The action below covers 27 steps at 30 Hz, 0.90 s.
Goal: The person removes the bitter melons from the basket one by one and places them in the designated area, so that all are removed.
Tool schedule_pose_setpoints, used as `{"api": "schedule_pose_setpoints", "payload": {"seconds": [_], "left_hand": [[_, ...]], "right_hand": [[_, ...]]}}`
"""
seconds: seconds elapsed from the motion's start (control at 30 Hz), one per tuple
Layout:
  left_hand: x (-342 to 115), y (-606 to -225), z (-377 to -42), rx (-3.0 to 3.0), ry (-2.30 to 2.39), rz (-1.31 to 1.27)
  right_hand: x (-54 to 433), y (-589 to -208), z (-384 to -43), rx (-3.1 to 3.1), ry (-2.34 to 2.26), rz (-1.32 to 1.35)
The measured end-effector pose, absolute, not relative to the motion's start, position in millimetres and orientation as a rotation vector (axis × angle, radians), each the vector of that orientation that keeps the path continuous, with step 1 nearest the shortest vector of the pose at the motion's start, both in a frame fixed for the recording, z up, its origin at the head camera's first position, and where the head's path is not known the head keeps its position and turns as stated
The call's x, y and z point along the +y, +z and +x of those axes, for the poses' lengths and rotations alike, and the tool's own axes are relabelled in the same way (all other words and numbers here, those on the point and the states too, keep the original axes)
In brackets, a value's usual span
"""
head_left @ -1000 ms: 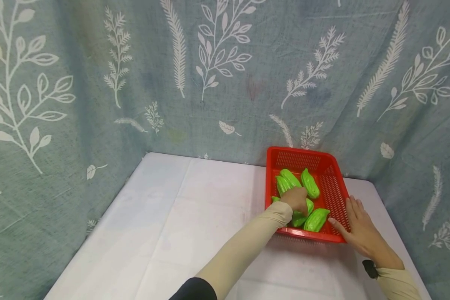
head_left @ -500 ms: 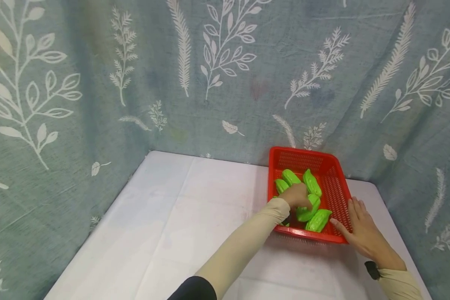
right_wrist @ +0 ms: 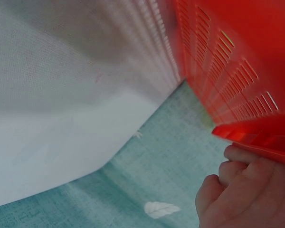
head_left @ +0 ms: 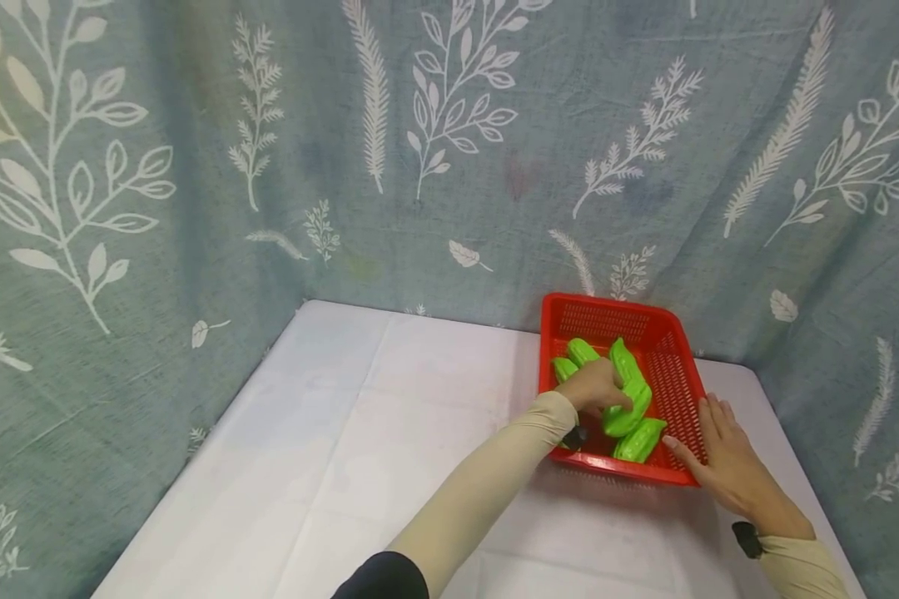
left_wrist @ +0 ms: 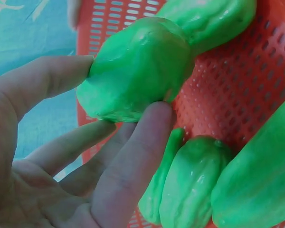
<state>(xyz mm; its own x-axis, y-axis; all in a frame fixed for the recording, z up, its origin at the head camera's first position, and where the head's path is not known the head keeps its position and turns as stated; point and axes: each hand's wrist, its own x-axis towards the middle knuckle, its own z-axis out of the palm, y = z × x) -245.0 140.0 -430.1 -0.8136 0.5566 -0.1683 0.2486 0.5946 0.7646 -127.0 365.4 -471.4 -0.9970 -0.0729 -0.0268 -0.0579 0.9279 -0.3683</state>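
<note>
Shifts gourd (head_left: 631, 413) rightward in pinching left grip (head_left: 593, 386) | bares palm (left_wrist: 40, 204) in left-wrist view only | spreads right grip (head_left: 730, 466) against basket (head_left: 670, 366)

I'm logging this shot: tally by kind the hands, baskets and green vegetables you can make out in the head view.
Hands: 2, the left hand and the right hand
Red basket: 1
Green vegetables: at least 5, one held in the left hand; more may be hidden
Total: at least 8
</note>
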Motion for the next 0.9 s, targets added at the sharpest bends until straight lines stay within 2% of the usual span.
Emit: {"api": "schedule_pose_setpoints", "payload": {"seconds": [0.13, 0.4, 0.9], "left_hand": [[136.4, -431.5, -246.4, 2.411, 1.140, 0.625], [128.8, -424.5, -248.5, 2.320, 1.376, 0.394], [100.4, -417.8, -255.4, 2.067, 1.685, 0.317]], "right_hand": [[365.2, -472.4, -126.5, 3.029, -0.567, -0.082], [365.2, -469.2, -127.6, 3.024, -0.552, -0.072], [365.4, -469.5, -127.5, 3.028, -0.583, -0.102]]}}
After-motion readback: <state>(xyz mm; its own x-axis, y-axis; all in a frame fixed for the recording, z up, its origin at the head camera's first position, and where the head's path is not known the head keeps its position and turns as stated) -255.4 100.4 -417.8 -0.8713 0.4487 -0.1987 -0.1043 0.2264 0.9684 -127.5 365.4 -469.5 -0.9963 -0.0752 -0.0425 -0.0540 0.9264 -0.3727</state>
